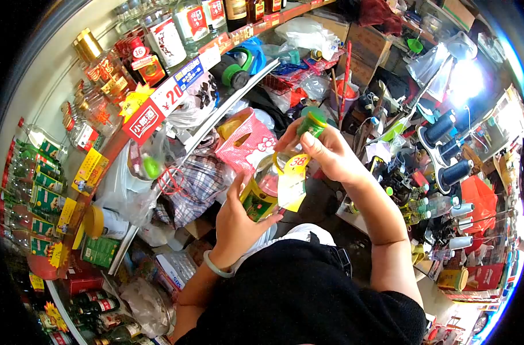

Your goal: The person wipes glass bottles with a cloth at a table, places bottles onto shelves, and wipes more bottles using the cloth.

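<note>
A clear bottle with a green cap and a green-and-yellow label (258, 199) is held tilted in front of my body. My left hand (243, 221), with a pale bangle at the wrist, wraps round its lower end. Up at the neck, my right hand (328, 150) grips it just below the green cap (313, 121). A yellow and white price tag (293, 181) marked 38 hangs off the bottle's side. Behind the bottle lies a pink bag (247, 140) with a white cartoon print.
Liquor bottles (104, 75) line a curved shelf with price signs (144, 121) on the left. Bags and checked cloth (192, 187) fill the lower shelf. On the right are thread spools (454, 172), a bright lamp (468, 80) and a red folded cloth (479, 201).
</note>
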Available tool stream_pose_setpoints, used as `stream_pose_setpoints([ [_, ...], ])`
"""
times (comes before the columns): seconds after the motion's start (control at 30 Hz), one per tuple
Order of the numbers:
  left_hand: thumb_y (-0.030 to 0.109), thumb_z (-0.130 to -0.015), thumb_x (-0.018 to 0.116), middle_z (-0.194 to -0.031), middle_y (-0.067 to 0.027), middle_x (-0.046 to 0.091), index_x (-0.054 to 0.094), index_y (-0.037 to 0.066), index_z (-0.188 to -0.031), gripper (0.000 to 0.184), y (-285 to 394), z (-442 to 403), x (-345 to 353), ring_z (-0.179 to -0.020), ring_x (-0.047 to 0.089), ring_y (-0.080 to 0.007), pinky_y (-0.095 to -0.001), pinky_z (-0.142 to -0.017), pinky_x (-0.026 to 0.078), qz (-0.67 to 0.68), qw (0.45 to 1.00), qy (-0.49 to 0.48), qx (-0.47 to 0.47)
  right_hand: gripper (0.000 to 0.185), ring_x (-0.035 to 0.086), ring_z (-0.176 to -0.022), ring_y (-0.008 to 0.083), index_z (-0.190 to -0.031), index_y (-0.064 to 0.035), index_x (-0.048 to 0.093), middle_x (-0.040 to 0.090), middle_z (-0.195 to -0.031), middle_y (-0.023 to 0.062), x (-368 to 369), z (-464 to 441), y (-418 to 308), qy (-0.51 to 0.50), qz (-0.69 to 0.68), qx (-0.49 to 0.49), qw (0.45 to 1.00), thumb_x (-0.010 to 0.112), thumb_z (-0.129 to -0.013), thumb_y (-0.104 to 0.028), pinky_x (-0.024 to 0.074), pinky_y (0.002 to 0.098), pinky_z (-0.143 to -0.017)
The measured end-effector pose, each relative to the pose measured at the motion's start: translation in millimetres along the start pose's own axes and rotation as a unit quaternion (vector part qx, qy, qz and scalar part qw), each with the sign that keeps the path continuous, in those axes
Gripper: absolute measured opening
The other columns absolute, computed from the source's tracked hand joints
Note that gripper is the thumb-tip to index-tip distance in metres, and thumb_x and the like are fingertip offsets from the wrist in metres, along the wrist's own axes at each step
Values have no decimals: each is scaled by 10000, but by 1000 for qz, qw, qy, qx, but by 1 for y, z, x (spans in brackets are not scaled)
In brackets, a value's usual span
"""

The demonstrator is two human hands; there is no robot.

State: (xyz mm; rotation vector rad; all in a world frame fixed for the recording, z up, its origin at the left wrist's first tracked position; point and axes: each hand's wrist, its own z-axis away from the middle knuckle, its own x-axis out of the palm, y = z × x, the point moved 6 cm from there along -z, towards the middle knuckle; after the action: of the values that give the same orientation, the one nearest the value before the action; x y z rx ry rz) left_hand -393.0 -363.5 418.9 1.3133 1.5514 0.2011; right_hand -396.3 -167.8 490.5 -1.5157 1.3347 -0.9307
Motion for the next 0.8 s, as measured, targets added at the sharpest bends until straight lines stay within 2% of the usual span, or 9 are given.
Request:
stream_pose_setpoints([
  [0.1, 270, -604, 892, -1051, -223, 610, 374, -10, -1328, 934, -1, 0, 6, -920, 640, -359, -401, -778, 510, 77, 996, -11, -43, 422, 570, -989, 142, -1105, -8, 558, 629, -1042, 64, -2, 14, 8, -44, 12, -7, 999, 531, -969, -406, 454, 324, -896],
  [0.2, 199, -644, 841, -993, -153, 630, 547, 16, -1107, 578, -13, 0, 38, -876, 645, -310, -372, -756, 509, 103, 986, -132, 17, 373, 566, -983, 137, -1091, -10, 576, 624, -1030, 54, 0, 34, 25, -11, -23, -1, 1000, 553, -968, -362, 455, 322, -887],
  [0.27, 198, -643, 841, -991, -152, 630, 544, 15, -1113, 586, -21, 8, 56, -891, 642, -309, -373, -769, 505, 111, 986, -127, 11, 362, 569, -989, 152, -1104, -10, 578, 620, -1047, 66, -5, 50, 40, 8, -8, -21, 1000, 563, -965, -343, 461, 332, -883],
  [0.3, 197, -642, 842, -989, -151, 630, 541, 13, -1120, 594, -25, 12, 63, -906, 640, -308, -374, -782, 501, 114, 988, -108, 0, 556, 537, -1149, 217, -1245, -9, 476, 594, -1182, 127, -8, 61, 51, -12, -37, 50, 998, 638, -900, -415, 403, 390, -1002],
  [0.4, 174, -642, 834, -983, -148, 626, 541, 16, -1119, 581, -29, 23, 84, -908, 635, -273, -366, -805, 496, 112, 984, -126, -50, 750, 383, -1322, 240, -1410, -21, 340, 424, -1393, 149, -16, 98, 64, 67, -136, 24, 988, 666, -873, -431, 285, 411, -1106],
  [0.5, 105, -649, 828, -1001, -95, 586, 503, 29, -1096, 558, -61, 50, 120, -914, 591, -204, -338, -815, 477, 291, 921, -172, -192, 631, 442, -1245, 201, -1386, -25, 376, 465, -1342, 110, -31, 154, 78, 146, -70, 93, 982, 603, -929, -396, 337, 383, -1057],
  [0.57, 84, -653, 825, -1028, -84, 567, 482, 26, -1116, 580, -40, 44, 119, -939, 575, -189, -332, -826, 465, 293, 931, -162, -145, 405, 577, -1064, 171, -1249, -8, 519, 613, -1154, 101, -39, 199, 98, 167, 12, 139, 976, 526, -985, -316, 459, 334, -924],
  [0.7, 105, -650, 827, -1015, -101, 569, 480, 18, -1129, 598, -35, 47, 139, -941, 582, -212, -352, -847, 459, 247, 946, -195, -80, 333, 620, -976, 184, -1126, -22, 617, 664, -1040, 119, -59, 299, 134, 254, 161, 272, 914, 550, -961, -303, 480, 326, -889],
  [0.8, 147, -642, 833, -1056, -141, 593, 481, 8, -1185, 662, -44, 55, 166, -973, 598, -262, -370, -870, 464, 221, 946, -230, -54, 328, 639, -916, 202, -1090, -24, 632, 676, -989, 113, -76, 390, 172, 336, 121, 413, 838, 549, -943, -305, 496, 333, -829],
])
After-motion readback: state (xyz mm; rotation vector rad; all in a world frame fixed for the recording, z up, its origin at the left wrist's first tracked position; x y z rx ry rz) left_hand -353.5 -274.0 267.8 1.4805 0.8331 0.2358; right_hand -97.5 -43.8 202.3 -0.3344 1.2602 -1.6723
